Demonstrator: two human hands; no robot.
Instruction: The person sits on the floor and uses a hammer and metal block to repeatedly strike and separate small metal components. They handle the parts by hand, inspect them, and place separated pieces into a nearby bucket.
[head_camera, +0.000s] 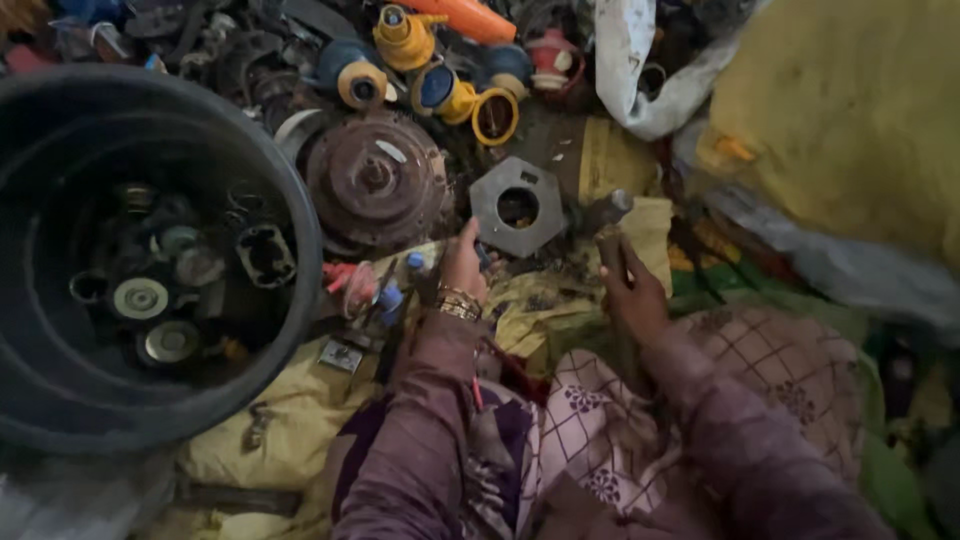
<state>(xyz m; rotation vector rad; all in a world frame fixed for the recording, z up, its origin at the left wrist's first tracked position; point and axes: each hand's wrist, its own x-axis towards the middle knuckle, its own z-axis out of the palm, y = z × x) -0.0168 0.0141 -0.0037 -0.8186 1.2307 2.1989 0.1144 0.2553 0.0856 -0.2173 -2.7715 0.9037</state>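
Sorting of scrap parts: left hand (463, 262) reaches, grip open, toward grey hexagonal plate (517, 207); right hand (632, 290) grip closed on metal rod (610, 235).

Scrap-sorting workshop floor: heaps of greasy metal parts, a rusty round housing (377, 180), yellow plastic fittings (452, 95), a black tub (150, 250) holding salvaged bearings, grimy cloths underneath.
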